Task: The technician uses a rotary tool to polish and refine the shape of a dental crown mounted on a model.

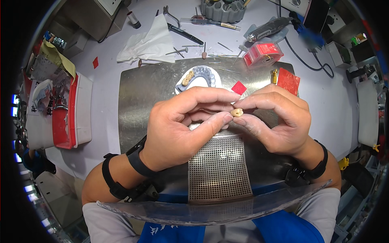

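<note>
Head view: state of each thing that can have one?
Right hand: pinching crown
Crown: held, dark spot showing
Left hand: curled, thumb beside crown; contact unclear
Dental model: teeth up
White tissue: creased
Rotary handpiece: lying down; running unclear

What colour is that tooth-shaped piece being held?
The tooth-shaped piece is creamy yellow, clearest in the head view.

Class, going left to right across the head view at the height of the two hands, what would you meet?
White-and-red bin → left hand → small tooth-shaped piece at the fingertips → right hand → white box-like object near the right rim.
</note>
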### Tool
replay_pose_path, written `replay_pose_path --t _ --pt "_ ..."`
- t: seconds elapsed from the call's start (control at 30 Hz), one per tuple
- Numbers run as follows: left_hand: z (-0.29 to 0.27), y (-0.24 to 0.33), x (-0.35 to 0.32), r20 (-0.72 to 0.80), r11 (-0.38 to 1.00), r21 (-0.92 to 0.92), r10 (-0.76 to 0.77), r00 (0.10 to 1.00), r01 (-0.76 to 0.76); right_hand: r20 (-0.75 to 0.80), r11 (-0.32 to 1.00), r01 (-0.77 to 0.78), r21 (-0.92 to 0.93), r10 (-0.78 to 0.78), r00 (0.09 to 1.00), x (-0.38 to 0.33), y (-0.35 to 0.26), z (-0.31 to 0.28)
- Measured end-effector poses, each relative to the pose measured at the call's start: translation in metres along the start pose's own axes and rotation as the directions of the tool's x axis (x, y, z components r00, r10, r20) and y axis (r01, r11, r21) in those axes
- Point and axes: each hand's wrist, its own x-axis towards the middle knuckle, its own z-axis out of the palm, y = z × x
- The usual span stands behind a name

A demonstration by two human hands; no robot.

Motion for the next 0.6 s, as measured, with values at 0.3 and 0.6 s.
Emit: replay_pose_path --t 0.3,0.6 --pt "0.002 0.003 -0.005 -0.015 0.998 0.052 -0.038 0.999 0.039 -0.03 0.999 0.027 0.021 -0.026 0.999 -0.008 0.004 0.0" --pt "-0.027 -0.013 -0.018 -0.18 0.947 0.31 -0.031 0.983 0.086 -0.107 0.983 0.125 0.131 -0.112 0.988 -0.005 0.017 0.022"
